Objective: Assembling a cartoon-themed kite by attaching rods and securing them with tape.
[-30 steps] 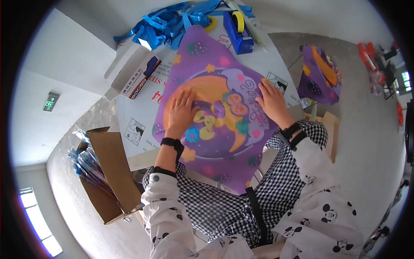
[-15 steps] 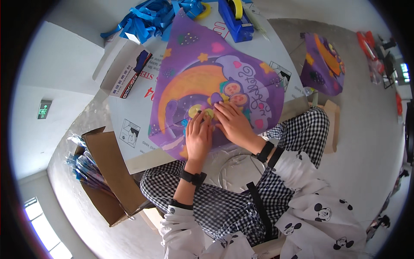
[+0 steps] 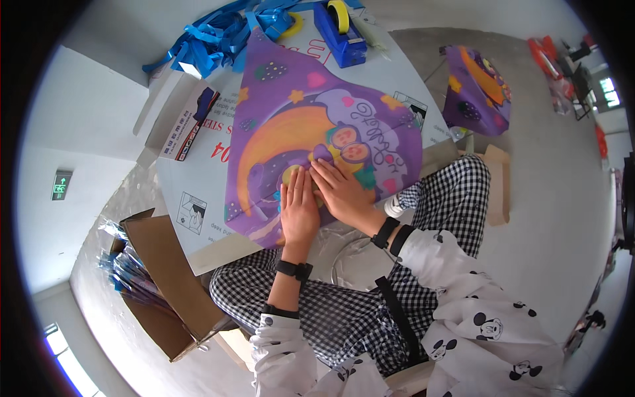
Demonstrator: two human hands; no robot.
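A purple, kite-shaped printed sheet [image 3: 281, 135] with an orange crescent moon, stars, hearts and a butterfly is spread over the table [image 3: 177, 198]. Its pointed end lies toward the far side, and its near edge comes to the table's front edge. My left hand [image 3: 299, 208] rests flat on the lower middle of the print, fingers stretched forward and together. Beside it, my right hand [image 3: 344, 194] lies flat too, its fingers angled up to the left with the tips near the left ones. Neither hand grips anything, and the palms hide part of the print.
At the far edge are a pile of blue ribbon straps [image 3: 210, 43] and a blue tape dispenser [image 3: 340, 40] with yellow tape. A slim carton [image 3: 188, 122] stands at left. An open cardboard box [image 3: 159, 278] of plastic-wrapped items is lower left. Another purple printed piece [image 3: 473, 92] hangs beyond the right edge.
The view has shifted a little, moving the scene left. My hands stay flat on the sheet; the left fingers now look straighter and the right fingertips sit slightly closer to them.
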